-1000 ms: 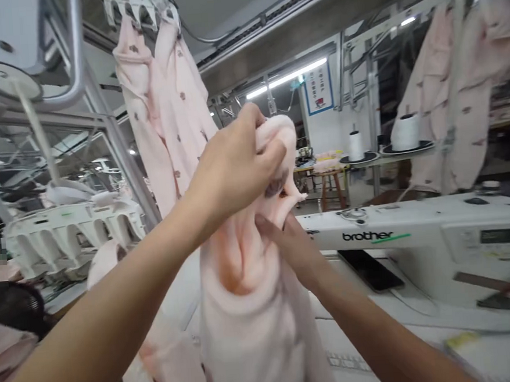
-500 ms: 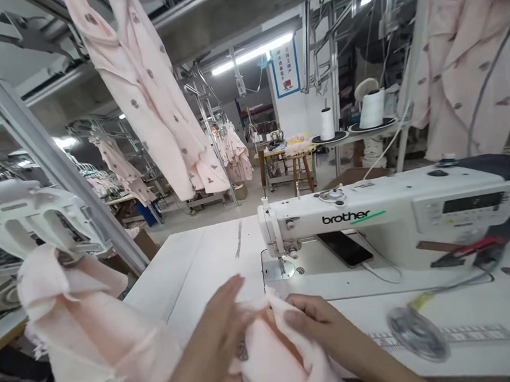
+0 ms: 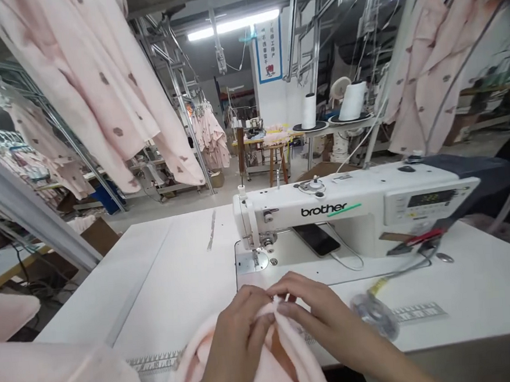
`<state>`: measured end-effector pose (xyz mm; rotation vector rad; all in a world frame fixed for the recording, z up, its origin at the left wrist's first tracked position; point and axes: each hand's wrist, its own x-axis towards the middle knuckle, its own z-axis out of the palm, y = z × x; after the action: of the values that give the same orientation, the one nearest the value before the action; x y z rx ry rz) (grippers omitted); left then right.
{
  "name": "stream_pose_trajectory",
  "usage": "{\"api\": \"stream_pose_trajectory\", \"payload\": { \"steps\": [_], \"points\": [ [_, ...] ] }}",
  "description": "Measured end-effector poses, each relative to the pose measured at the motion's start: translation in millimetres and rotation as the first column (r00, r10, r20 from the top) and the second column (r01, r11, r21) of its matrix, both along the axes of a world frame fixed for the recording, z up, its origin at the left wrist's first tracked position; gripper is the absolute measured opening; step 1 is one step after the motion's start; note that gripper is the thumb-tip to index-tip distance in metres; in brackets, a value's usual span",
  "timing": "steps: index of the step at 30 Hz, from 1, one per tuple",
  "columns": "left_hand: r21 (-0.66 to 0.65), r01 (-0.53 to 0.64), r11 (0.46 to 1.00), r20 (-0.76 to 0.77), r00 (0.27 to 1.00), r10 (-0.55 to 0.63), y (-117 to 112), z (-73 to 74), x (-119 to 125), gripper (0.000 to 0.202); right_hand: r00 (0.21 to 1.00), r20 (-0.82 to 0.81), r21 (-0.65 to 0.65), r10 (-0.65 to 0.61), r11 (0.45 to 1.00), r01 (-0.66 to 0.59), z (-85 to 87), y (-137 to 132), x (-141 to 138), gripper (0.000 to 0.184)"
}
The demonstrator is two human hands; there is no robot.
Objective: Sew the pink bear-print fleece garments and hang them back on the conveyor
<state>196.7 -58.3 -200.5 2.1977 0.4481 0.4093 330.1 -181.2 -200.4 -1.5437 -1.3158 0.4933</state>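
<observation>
Both hands pinch the edge of a pale pink fleece garment (image 3: 267, 367) in front of the sewing machine (image 3: 309, 210). My left hand (image 3: 242, 326) is closed on the edge from the left, thumb and fingers together. From the other side my right hand (image 3: 311, 312) grips the same edge, its fingertips almost meeting the left ones. A small whitish tuft shows between the fingertips. Below the hands the cloth hangs in an open loop over the table's front edge. The needle and presser foot (image 3: 256, 259) stand just beyond the hands, apart from the cloth.
A phone (image 3: 317, 240) with a cable lies under the machine arm. A clear round disc (image 3: 374, 316) and a ruler strip (image 3: 421, 312) are at the right. More pink cloth (image 3: 53, 374) hangs at the lower left. Pink garments (image 3: 86, 92) hang overhead.
My left hand has come from open and blurred beside the cloth to a pinch on its edge next to my right hand. The camera view has shifted, and the hanger rack at left is gone.
</observation>
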Motion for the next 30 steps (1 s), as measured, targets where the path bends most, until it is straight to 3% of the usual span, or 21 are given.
{"api": "stream_pose_trajectory", "payload": {
  "steps": [2,4,7,9,11,14,18,21,23,25,27,30],
  "points": [
    [-0.091,-0.1,0.991,-0.024,0.995,0.098,-2.1,-1.2,1.2,0.011,0.999,0.032,-0.058,-0.011,0.998,0.013,4.4,2.9,0.4,0.01],
    [-0.136,-0.131,0.982,-0.046,0.991,0.126,-4.1,-1.0,1.7,0.021,0.998,0.064,-0.129,-0.009,0.991,0.017,7.6,2.4,2.8,0.007],
    [-0.061,-0.047,0.997,-0.085,0.996,0.042,-5.6,0.9,0.0,0.041,0.997,0.022,-0.25,0.075,0.966,-0.067,10.4,2.3,12.2,0.006],
    [0.006,0.03,1.0,-0.1,0.995,-0.029,-5.2,0.4,-3.3,0.049,0.969,-0.177,-0.302,0.172,0.928,-0.22,9.3,7.0,20.4,0.006],
    [0.044,0.063,0.997,-0.073,0.996,-0.059,-4.3,-3.7,-8.1,0.05,0.848,-0.46,-0.288,0.263,0.859,-0.422,4.7,15.0,27.0,0.008],
    [0.05,-0.011,0.999,0.021,1.0,0.01,-3.3,-15.2,-15.8,0.044,0.597,-0.748,-0.194,0.29,0.764,-0.615,-7.3,26.7,28.3,0.014],
    [0.009,-0.128,0.992,0.121,0.985,0.126,-2.8,-25.2,-21.0,0.044,0.394,-0.879,-0.05,0.27,0.769,-0.637,-22.1,32.9,16.6,0.017],
    [0.005,-0.053,0.999,0.085,0.995,0.052,-1.0,-21.6,-20.9,0.049,0.291,-0.908,0.036,0.302,0.748,-0.663,-27.5,32.7,8.9,0.021],
    [-0.009,-0.038,0.999,0.084,0.996,0.038,-0.2,-16.7,-20.2,0.047,0.361,-0.879,0.023,0.312,0.783,-0.621,-27.7,30.3,5.3,0.022],
    [-0.04,-0.108,0.993,0.127,0.986,0.112,-1.3,-12.6,-19.6,0.042,0.568,-0.78,-0.021,0.263,0.896,-0.444,-24.7,24.8,-0.2,0.026],
    [-0.044,-0.194,0.98,0.161,0.967,0.198,-4.6,-10.2,-19.1,0.038,0.779,-0.616,-0.007,0.117,0.988,-0.155,-19.6,16.6,-10.3,0.032],
    [0.055,-0.294,0.954,0.168,0.945,0.282,-11.4,-7.9,-18.1,0.035,0.943,-0.324,0.022,-0.081,0.995,0.093,-12.1,5.0,-32.5,0.025]
  ]
}}
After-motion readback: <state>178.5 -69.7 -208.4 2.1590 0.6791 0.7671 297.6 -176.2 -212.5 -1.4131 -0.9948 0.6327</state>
